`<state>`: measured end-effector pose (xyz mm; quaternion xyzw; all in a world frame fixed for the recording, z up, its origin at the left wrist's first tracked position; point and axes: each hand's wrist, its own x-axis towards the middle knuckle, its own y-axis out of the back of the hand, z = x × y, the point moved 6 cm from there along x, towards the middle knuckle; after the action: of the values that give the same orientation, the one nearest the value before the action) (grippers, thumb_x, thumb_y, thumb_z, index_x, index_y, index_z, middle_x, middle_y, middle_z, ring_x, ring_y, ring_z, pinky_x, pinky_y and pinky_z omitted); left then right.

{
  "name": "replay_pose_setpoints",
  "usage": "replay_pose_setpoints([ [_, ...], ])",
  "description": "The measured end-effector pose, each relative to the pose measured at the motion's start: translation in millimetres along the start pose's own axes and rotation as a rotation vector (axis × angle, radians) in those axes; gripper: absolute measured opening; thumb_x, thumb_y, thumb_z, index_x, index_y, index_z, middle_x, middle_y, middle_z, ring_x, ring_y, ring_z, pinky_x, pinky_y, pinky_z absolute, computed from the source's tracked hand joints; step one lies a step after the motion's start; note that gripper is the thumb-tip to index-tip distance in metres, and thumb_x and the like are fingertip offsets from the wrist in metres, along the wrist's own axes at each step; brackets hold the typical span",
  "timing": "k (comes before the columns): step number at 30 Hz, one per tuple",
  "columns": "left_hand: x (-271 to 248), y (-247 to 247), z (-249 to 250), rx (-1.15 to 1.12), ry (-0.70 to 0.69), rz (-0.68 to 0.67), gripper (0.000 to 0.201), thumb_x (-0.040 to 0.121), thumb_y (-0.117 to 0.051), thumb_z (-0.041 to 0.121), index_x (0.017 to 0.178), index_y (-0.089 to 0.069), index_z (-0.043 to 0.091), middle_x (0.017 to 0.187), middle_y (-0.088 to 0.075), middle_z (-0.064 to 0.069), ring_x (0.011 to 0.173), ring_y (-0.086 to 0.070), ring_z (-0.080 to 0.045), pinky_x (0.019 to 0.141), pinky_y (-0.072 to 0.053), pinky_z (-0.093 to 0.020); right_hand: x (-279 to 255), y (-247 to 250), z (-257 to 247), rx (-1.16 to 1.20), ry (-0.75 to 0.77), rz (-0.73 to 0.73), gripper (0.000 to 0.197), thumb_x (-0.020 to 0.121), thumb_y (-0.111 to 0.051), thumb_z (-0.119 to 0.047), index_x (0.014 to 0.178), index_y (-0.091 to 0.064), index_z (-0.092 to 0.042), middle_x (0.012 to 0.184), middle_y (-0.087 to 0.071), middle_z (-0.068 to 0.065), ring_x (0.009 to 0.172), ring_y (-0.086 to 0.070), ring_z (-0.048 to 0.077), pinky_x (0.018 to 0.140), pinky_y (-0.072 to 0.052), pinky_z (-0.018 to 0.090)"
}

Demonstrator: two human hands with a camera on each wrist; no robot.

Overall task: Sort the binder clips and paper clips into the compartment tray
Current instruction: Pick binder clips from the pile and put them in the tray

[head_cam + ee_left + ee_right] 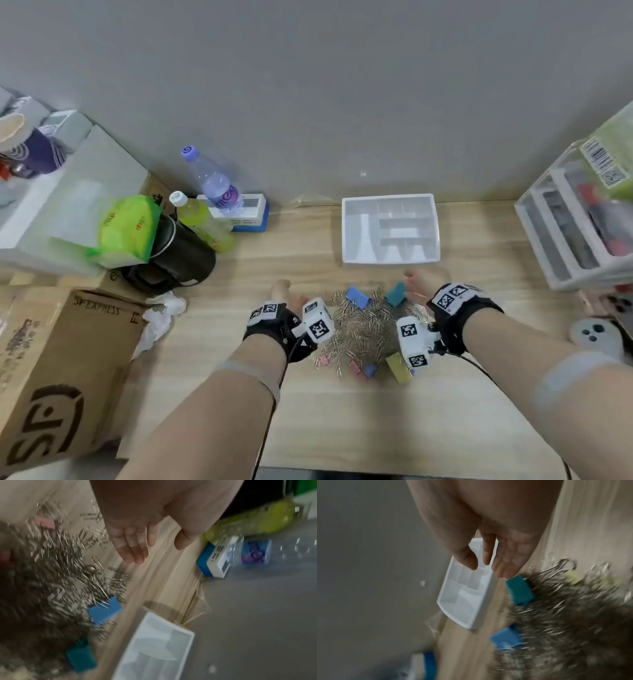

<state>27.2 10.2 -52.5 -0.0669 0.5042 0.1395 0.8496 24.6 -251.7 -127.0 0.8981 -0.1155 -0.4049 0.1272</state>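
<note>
A heap of silver paper clips [366, 325] lies on the wooden desk [342, 411], mixed with binder clips: a blue one [358, 297], a teal one [396, 294], a yellow one [399, 367], small pink ones [356, 366]. The white compartment tray [390, 229] stands behind the heap with nothing in it. My left hand [286, 291] hovers left of the heap, fingers straight, holding nothing [135, 547]. My right hand [424, 279] hovers at the heap's right rear, fingers straight, tips just above the teal clip [519, 589]; contact unclear.
A black mug [178, 253], green packet [126, 226], two bottles [212, 178] and a blue-white box [250, 212] crowd the left rear. A cardboard box [58, 377] stands at left, clear drawers [582, 219] at right, a grey controller [596, 334] near my right arm.
</note>
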Motion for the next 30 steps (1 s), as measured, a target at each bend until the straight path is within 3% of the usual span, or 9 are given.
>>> replay_pose_setpoints([
  [1, -9, -9, -6, -0.017, -0.01, 0.009, 0.043, 0.104, -0.034, 0.019, 0.142, -0.032, 0.0, 0.129, -0.045, -0.012, 0.116, -0.053, -0.032, 0.089, -0.041, -0.042, 1, 1, 3, -0.166, 0.039, 0.015, 0.006, 0.092, -0.058, -0.015, 0.094, -0.063, -0.011, 0.084, -0.06, 0.005, 0.082, -0.059, 0.023, 0.072, -0.052, 0.032],
  [3, 23, -9, -19, 0.096, 0.006, -0.002, 0.037, 0.101, -0.04, 0.02, 0.135, -0.042, 0.005, 0.115, -0.055, -0.019, 0.101, -0.058, -0.031, 0.088, -0.045, -0.041, 3, 8, 16, -0.152, 0.02, 0.16, 0.019, 0.086, -0.066, -0.014, 0.104, -0.062, -0.009, 0.08, -0.061, 0.004, 0.077, -0.064, 0.026, 0.071, -0.057, 0.04],
  [6, 61, -6, -29, 0.25, 0.003, 0.066, 0.025, 0.093, -0.052, 0.028, 0.098, -0.055, 0.004, 0.066, -0.055, -0.007, 0.06, -0.049, -0.019, 0.062, -0.046, -0.028, 5, -1, 35, -0.189, 0.061, 0.151, 0.046, 0.08, -0.073, -0.01, 0.121, -0.052, -0.009, 0.103, -0.06, 0.007, 0.086, -0.062, 0.022, 0.064, -0.053, 0.028],
  [8, 70, -16, -28, 0.435, -0.086, 0.052, 0.022, 0.091, -0.055, 0.029, 0.095, -0.057, 0.007, 0.072, -0.057, -0.006, 0.058, -0.053, -0.016, 0.047, -0.043, -0.023, 10, -6, 38, -0.211, 0.106, 0.125, 0.063, 0.075, -0.08, -0.013, 0.128, -0.046, -0.009, 0.116, -0.059, 0.012, 0.09, -0.061, 0.022, 0.072, -0.056, 0.028],
  [10, 75, -28, -23, 0.637, -0.238, 0.09, 0.028, 0.084, -0.065, 0.032, 0.103, -0.059, 0.012, 0.082, -0.061, -0.001, 0.065, -0.06, -0.012, 0.046, -0.046, -0.022, 11, -12, 38, -0.255, 0.142, 0.121, 0.071, 0.071, -0.084, -0.019, 0.129, -0.044, -0.012, 0.124, -0.05, 0.011, 0.098, -0.061, 0.024, 0.085, -0.058, 0.035],
  [14, 84, -57, -27, 0.949, -0.427, 0.059, 0.053, 0.065, -0.077, 0.032, 0.11, -0.053, 0.02, 0.101, -0.06, 0.0, 0.082, -0.065, -0.015, 0.075, -0.06, -0.037, 15, -20, 40, -0.446, 0.165, 0.108, 0.07, 0.072, -0.082, -0.032, 0.128, -0.043, -0.017, 0.127, -0.04, 0.008, 0.1, -0.061, 0.026, 0.098, -0.051, 0.037],
  [17, 90, -72, -33, 1.149, -0.497, 0.049, 0.062, 0.063, -0.08, 0.032, 0.117, -0.052, 0.022, 0.112, -0.045, 0.0, 0.094, -0.057, -0.016, 0.085, -0.056, -0.032, 18, -22, 41, -0.512, 0.179, 0.135, 0.064, 0.074, -0.079, -0.034, 0.126, -0.045, -0.017, 0.125, -0.04, 0.008, 0.099, -0.062, 0.029, 0.096, -0.051, 0.039],
  [20, 97, -78, -41, 1.302, -0.564, 0.069, 0.068, 0.057, -0.082, 0.042, 0.116, -0.052, 0.025, 0.106, -0.041, 0.002, 0.097, -0.051, -0.016, 0.087, -0.05, -0.028, 20, -22, 41, -0.549, 0.194, 0.172, 0.056, 0.076, -0.075, -0.035, 0.122, -0.048, -0.021, 0.122, -0.043, 0.006, 0.097, -0.062, 0.028, 0.089, -0.053, 0.041],
  [30, 103, -84, -46, 1.298, -0.611, 0.152, 0.05, 0.054, -0.072, 0.048, 0.099, -0.062, 0.029, 0.099, -0.055, 0.002, 0.093, -0.056, -0.019, 0.083, -0.054, -0.035, 15, -12, 34, -0.38, 0.365, 0.163, 0.051, 0.072, -0.075, -0.043, 0.117, -0.058, -0.024, 0.106, -0.051, -0.003, 0.093, -0.05, 0.012, 0.085, -0.044, 0.026],
])
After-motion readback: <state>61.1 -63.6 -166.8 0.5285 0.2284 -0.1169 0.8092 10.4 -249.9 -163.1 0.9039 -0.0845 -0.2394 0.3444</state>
